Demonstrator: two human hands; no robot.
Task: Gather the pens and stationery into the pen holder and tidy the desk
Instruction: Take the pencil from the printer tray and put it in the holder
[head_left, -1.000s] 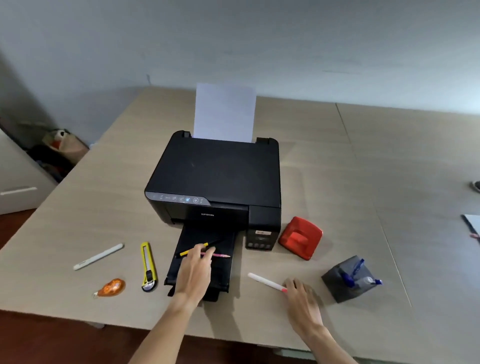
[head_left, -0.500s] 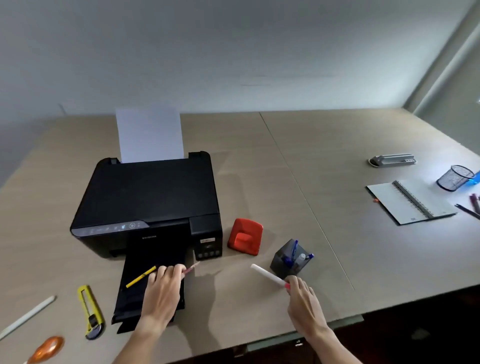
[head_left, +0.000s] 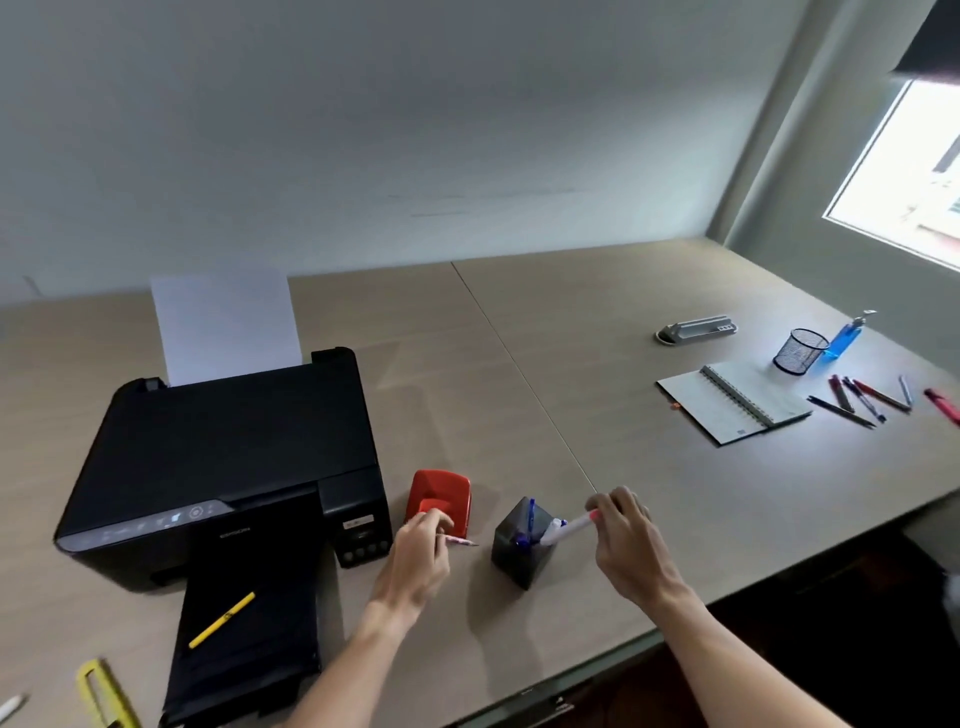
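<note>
A dark square pen holder (head_left: 519, 558) stands near the desk's front edge with blue pens in it. My right hand (head_left: 626, 543) grips a white pen with a pink end (head_left: 569, 529), whose tip is at the holder's mouth. My left hand (head_left: 418, 558) holds a thin pink pen (head_left: 460, 542) just left of the holder, in front of a red hole punch (head_left: 441, 499). A yellow pen (head_left: 222, 620) lies on the printer's black output tray. A yellow box cutter (head_left: 101, 693) and a white pen (head_left: 10, 706) lie at the bottom left.
A black printer (head_left: 223, 462) with paper in its feed sits at the left. Far right lie a spiral notebook (head_left: 732, 402), a mesh cup (head_left: 800, 351), several loose pens (head_left: 862, 397), a blue bottle (head_left: 847, 332) and a grey stapler (head_left: 696, 328).
My view has swung right. My left hand lifted the pink pen off the printer tray and carried it toward the holder. My right hand brought the white pen's tip to the holder's mouth.
</note>
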